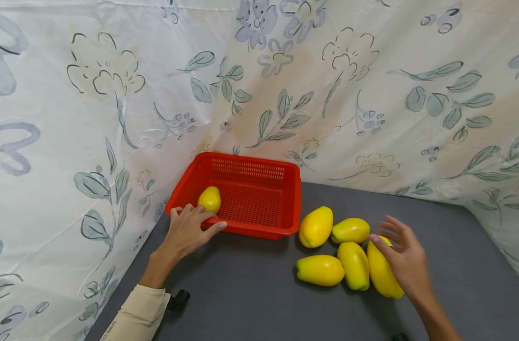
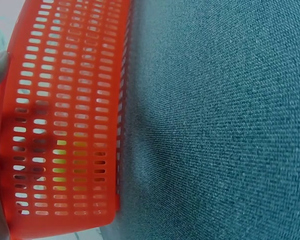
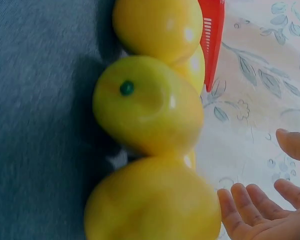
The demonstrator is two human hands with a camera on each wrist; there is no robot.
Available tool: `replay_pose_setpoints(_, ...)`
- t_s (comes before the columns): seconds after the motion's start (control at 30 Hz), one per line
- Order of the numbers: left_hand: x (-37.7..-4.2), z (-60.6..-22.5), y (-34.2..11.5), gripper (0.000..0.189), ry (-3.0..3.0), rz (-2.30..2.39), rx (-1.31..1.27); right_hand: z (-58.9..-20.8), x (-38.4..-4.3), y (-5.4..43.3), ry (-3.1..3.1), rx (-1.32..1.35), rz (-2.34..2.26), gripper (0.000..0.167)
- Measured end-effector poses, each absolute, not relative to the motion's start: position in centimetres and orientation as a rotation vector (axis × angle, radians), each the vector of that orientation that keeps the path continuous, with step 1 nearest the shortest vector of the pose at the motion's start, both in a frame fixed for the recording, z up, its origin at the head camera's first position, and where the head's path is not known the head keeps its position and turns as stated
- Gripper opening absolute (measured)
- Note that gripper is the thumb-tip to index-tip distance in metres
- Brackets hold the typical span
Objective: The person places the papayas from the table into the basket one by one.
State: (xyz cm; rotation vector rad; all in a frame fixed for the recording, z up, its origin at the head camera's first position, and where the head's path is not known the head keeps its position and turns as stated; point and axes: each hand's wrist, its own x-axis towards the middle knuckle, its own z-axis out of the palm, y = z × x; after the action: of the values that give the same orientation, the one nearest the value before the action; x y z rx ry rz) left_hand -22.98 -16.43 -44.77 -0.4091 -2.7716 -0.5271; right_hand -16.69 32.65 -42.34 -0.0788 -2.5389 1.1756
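Flowery cloth [image 1: 285, 80] hangs behind your table [image 1: 250, 293]. One yellow fruit [image 1: 210, 198] is in the red basket [image 1: 250, 229] your left hand [image 1: 191, 230] grips; five fruits [image 1: 320, 270] lie outside, near your loose, empty right hand [image 1: 407, 259].

We see bright, even light in the head view, with soft shadows on the tabletop [image 1: 242, 293] below the red basket [image 1: 250, 229]. The wrist views look bluer and softer to us, and we notice small pale highlights on the yellow fruits [image 3: 147, 107] in the right one.
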Motion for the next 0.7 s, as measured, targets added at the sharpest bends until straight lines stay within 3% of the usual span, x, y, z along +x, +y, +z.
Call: replay_pose_setpoints(0.7, -23.0, -45.5, -16.7, 0.055, -2.744, -0.510, -0.426, -44.7, -15.6, 34.8, -2.709, -0.354, 1.096, 0.092)
